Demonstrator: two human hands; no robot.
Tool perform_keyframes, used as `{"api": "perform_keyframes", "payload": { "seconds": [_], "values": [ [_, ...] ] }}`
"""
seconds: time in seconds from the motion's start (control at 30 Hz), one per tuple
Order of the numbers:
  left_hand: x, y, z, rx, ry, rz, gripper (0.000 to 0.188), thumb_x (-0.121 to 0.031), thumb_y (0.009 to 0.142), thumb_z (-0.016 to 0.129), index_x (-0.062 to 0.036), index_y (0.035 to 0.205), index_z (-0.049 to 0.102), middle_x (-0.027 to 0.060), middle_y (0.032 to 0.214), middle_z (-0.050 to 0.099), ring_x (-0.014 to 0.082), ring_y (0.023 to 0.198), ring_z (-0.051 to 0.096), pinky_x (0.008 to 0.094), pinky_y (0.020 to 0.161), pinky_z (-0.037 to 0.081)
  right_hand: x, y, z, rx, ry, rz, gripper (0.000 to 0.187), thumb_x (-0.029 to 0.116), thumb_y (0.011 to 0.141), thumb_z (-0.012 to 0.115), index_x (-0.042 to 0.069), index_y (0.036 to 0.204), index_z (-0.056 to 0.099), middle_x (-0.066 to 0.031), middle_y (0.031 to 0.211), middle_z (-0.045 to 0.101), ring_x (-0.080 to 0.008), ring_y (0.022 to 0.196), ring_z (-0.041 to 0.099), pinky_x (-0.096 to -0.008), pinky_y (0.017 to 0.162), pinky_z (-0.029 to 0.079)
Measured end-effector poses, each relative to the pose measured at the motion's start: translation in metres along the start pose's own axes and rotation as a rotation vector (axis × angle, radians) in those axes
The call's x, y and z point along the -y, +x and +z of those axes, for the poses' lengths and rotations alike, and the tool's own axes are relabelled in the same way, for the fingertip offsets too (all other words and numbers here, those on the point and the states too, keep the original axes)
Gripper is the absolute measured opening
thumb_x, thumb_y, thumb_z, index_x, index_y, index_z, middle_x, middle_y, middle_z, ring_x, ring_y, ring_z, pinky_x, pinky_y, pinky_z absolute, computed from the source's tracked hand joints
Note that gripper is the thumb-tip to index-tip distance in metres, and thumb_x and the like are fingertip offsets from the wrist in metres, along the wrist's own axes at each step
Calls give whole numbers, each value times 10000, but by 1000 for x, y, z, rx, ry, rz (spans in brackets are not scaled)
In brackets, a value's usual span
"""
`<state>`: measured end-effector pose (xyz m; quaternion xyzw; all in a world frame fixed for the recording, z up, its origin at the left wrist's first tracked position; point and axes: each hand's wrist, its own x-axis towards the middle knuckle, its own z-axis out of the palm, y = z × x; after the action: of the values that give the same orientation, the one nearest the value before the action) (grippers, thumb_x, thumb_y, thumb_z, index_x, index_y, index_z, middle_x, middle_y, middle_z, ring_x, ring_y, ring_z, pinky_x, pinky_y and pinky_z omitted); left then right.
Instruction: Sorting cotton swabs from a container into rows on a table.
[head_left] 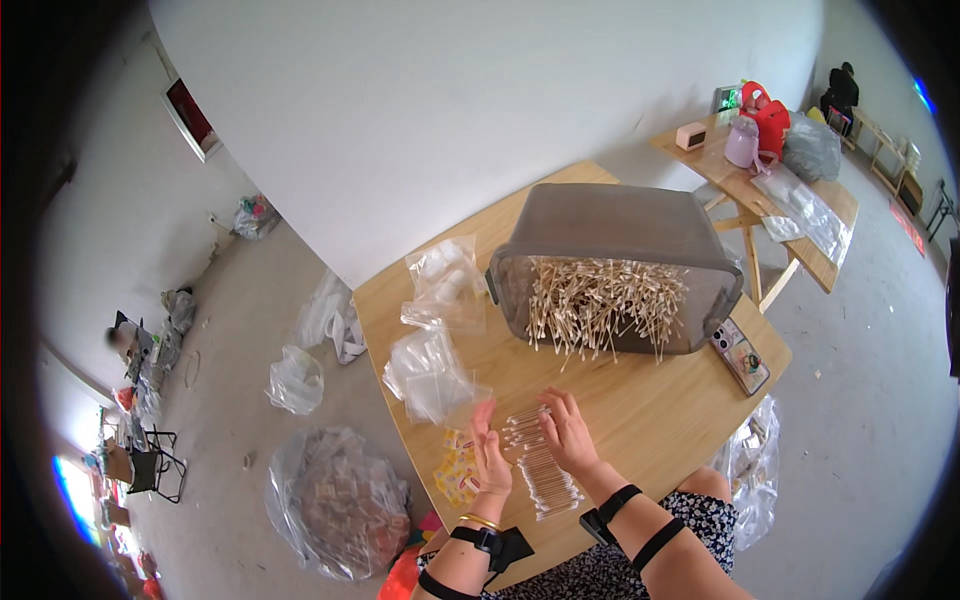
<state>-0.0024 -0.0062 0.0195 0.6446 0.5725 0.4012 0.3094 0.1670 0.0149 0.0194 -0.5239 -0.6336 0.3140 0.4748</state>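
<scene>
Your left hand (489,459) and right hand (569,434) stand apart beside already lined swabs (549,482), with the far heap (605,300) still loose

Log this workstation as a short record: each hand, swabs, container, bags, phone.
Left hand: open, fingers extended, left of the laid-out swabs
Right hand: at the right ends of the farther swabs; grip unclear
Laid-out swabs: lined up crosswise on the wooden table
Container: grey plastic bin, tipped, mouth toward the person, loose swabs inside
Bags: clear plastic bags, left of the bin
Phone: right of the bin
</scene>
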Motion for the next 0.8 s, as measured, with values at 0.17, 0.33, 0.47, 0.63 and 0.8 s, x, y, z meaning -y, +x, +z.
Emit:
{"api": "perform_keyframes", "payload": {
  "seconds": [0.17, 0.33, 0.47, 0.63, 0.8],
  "values": [
    [0, 12, 12, 9, -16, 0, 619, -321, 1035, 376, 5, 1549, 267, 206, 1600, 299, 365, 1504, 241, 467, 1233, 180, 0, 2, 8, -27, -7, 13, 325, 165, 1003, 513, 3, 1284, 536, -267, 1332, 511, -455, 1261, 482, -454, 1059, 422],
    [0, 4, 25, 13, -26, 7, 623, -324, 1032, 368, 3, 1552, 265, 200, 1608, 289, 364, 1510, 227, 467, 1238, 167, -2, 3, 28, -24, -9, -9, 322, 146, 988, 511, 2, 1274, 544, -269, 1326, 517, -455, 1263, 487, -458, 1058, 427],
    [1, 3, 28, 18, -28, 13, 627, -326, 1029, 361, 2, 1554, 263, 195, 1615, 281, 363, 1516, 216, 467, 1242, 157, 4, 4, 30, -37, 26, -84, 306, 109, 963, 516, -8, 1243, 563, -257, 1301, 536, -455, 1250, 494, -464, 1057, 429],
    [-1, 8, 20, 32, -37, 24, 631, -328, 1027, 354, 1, 1557, 261, 190, 1621, 274, 362, 1521, 205, 467, 1246, 147, 0, 0, -14, -154, -32, 63, 306, 81, 945, 526, 1, 1237, 574, -231, 1262, 563, -444, 1256, 489, -473, 1072, 413],
    [-8, 1, 29, 280, 797, 243, 814, -555, 1031, 341, 35, 1572, 194, 197, 1657, 183, 351, 1551, 96, 532, 1251, 40, -20, -22, -46, -136, -538, 44, 430, 163, 950, 548, 9, 1351, 515, -197, 1407, 497, -382, 1380, 400, -513, 1176, 283]
  ]
}}
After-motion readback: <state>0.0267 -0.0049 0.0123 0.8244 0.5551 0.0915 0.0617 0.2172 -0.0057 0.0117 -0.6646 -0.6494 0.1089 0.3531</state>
